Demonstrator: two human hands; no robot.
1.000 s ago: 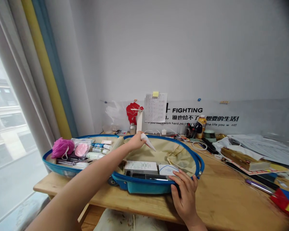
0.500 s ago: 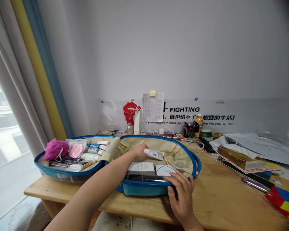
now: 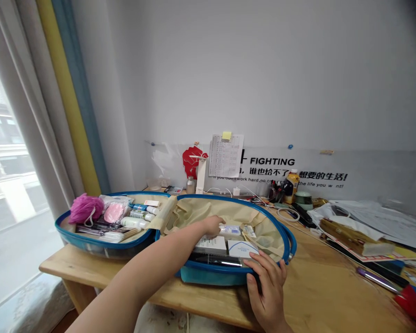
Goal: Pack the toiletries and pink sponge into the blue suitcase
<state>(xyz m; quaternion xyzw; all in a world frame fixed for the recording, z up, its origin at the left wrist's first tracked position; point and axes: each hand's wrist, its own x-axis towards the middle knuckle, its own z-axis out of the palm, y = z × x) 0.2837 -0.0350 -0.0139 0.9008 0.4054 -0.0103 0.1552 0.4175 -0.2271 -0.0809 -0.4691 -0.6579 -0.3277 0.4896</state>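
**Wooden desk under a white wall: laying a tube into an open blue case**

Pale wood runs across the lower part of the frame, and on this desk [image 3: 315, 286] a blue case [image 3: 211, 274] lies opened flat in two halves. The left half, at centre left, is packed with a pink puff [image 3: 86, 208] and small bottles [image 3: 138, 217]. The right half, at lower centre, shows its beige lining [image 3: 235, 210], with two white boxes [image 3: 213, 243] side by side along its near wall.

The left hand [image 3: 213, 225] reaches in from the lower left, its fingers closed on the end of a white tube [image 3: 230, 230]. The tube lies nearly level, just behind the boxes and low over the lining; whether it touches the cloth cannot be told. The right hand [image 3: 268, 286] is spread, palm down, fingertips on the near rim of the case.

The step looks to be seating the tube behind the boxes. It would go best laid flat along them, cap end toward the right wall, so it fills the gap rather than riding on top. The loose lining could bunch under it, so lower it instead of pushing it sideways. Let go only once it rests. Pressing down on the rim, the right hand would stop the shell from sliding on the smooth wood.
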